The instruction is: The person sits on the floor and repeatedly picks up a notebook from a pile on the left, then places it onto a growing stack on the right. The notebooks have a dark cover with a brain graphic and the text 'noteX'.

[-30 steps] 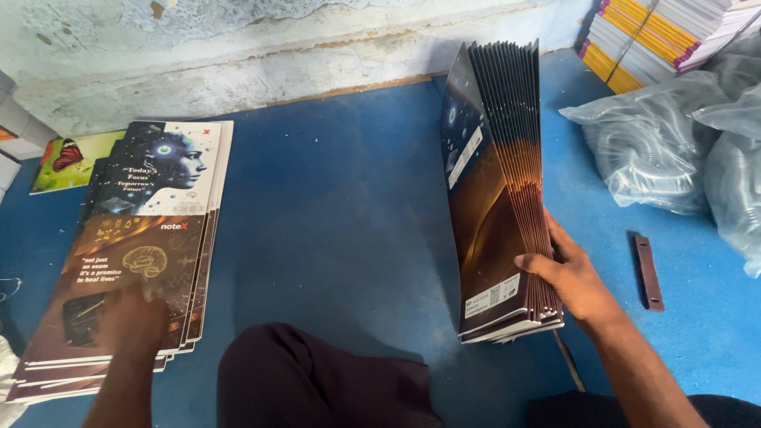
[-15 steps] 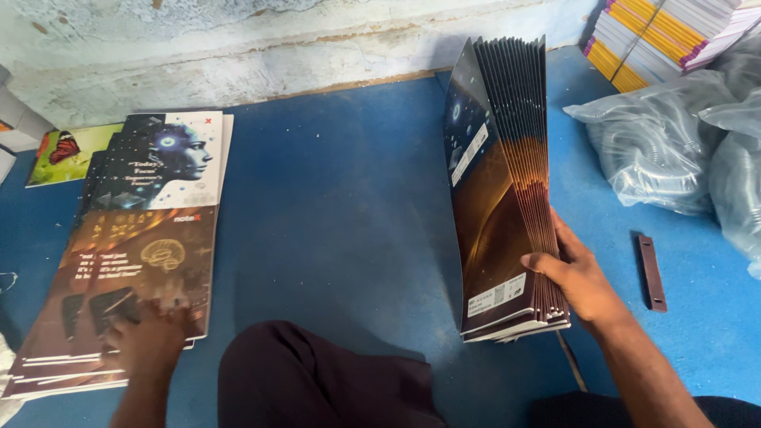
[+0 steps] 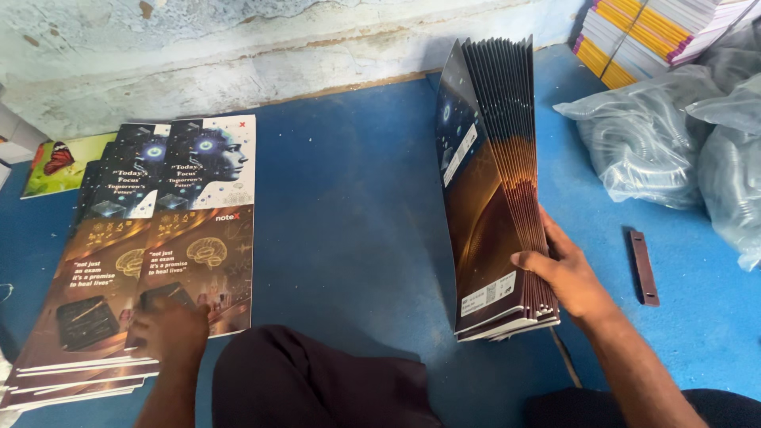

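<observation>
We see left hand (image 3: 168, 331) low at our left, palm down, fingers spread flat and pressing, forearm running straight back toward us. Right hand (image 3: 564, 273) reaches forward at our right, thumb in front, fingers curled behind in firm clamp, wrist bent, bare forearm angling down to lower right. Hands well apart.

Printed covers (image 3: 198, 230) show white-blue head art over brown brain art; floor (image 3: 349, 206) blue; upright stack (image 3: 491, 198) apparently dark brown.
</observation>
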